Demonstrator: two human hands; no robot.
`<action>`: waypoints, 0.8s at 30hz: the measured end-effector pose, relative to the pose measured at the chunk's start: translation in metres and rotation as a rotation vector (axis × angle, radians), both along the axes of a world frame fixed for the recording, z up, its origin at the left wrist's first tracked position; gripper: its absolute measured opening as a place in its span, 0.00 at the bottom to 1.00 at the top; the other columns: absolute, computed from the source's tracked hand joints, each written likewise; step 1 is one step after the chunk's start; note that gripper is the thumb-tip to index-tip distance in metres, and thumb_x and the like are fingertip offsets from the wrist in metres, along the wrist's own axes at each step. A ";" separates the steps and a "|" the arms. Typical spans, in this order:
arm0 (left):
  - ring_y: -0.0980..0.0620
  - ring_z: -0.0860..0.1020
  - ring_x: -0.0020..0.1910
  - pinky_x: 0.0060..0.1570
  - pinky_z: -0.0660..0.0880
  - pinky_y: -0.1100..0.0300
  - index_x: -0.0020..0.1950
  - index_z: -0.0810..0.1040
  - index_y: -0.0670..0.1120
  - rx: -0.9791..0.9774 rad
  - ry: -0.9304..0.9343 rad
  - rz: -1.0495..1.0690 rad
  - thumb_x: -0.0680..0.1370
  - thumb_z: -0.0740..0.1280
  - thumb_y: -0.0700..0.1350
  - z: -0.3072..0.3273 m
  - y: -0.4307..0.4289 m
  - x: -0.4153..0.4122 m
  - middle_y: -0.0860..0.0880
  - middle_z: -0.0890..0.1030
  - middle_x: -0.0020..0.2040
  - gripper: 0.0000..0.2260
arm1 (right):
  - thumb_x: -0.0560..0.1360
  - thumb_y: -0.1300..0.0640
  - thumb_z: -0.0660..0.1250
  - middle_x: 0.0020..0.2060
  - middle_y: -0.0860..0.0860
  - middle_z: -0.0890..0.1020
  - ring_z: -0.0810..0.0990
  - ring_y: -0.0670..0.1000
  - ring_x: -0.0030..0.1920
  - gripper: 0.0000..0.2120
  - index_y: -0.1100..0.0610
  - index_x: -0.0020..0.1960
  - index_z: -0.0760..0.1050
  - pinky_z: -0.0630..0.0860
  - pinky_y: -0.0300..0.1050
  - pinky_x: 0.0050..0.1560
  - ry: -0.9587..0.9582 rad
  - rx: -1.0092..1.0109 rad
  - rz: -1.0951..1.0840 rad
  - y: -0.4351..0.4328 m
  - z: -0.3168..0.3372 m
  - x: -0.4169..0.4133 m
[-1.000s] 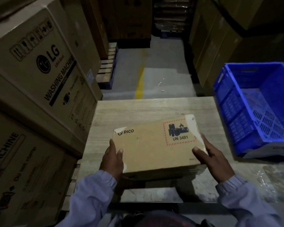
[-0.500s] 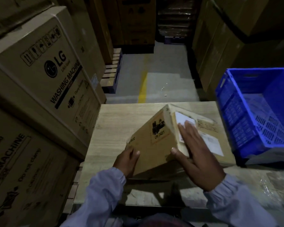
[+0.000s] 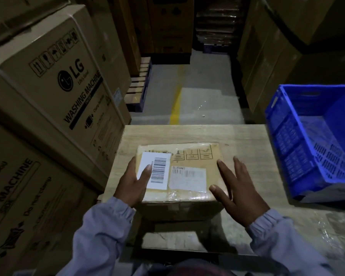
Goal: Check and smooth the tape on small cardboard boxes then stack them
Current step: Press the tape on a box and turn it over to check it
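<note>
Box (image 3: 189, 156) sits on the table (image 3: 187, 134) at frame centre, labels up. Blue crate (image 3: 287, 136) at right looks empty. Left hand (image 3: 132, 182) grips its left edge; right hand (image 3: 239, 188) rests open-fingered against its right side.

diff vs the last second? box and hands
The small box was flipped: the PICO face was up, it tipped on edge, and now the face with the barcode label is up. The left hand keeps its grip on the left edge; the right hand rests on the right edge. The blue crate and wooden table stayed.
</note>
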State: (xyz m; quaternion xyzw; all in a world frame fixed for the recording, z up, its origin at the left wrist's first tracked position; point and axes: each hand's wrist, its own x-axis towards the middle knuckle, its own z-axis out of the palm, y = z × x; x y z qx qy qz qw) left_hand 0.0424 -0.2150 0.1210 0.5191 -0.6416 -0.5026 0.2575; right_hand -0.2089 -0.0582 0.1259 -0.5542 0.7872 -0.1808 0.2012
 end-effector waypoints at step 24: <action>0.52 0.57 0.77 0.74 0.46 0.60 0.75 0.66 0.48 -0.678 -0.626 -0.472 0.78 0.47 0.60 0.008 -0.004 -0.019 0.51 0.64 0.76 0.29 | 0.77 0.33 0.44 0.76 0.54 0.62 0.57 0.55 0.77 0.36 0.54 0.75 0.63 0.57 0.59 0.74 0.343 -0.071 0.231 -0.040 0.006 0.017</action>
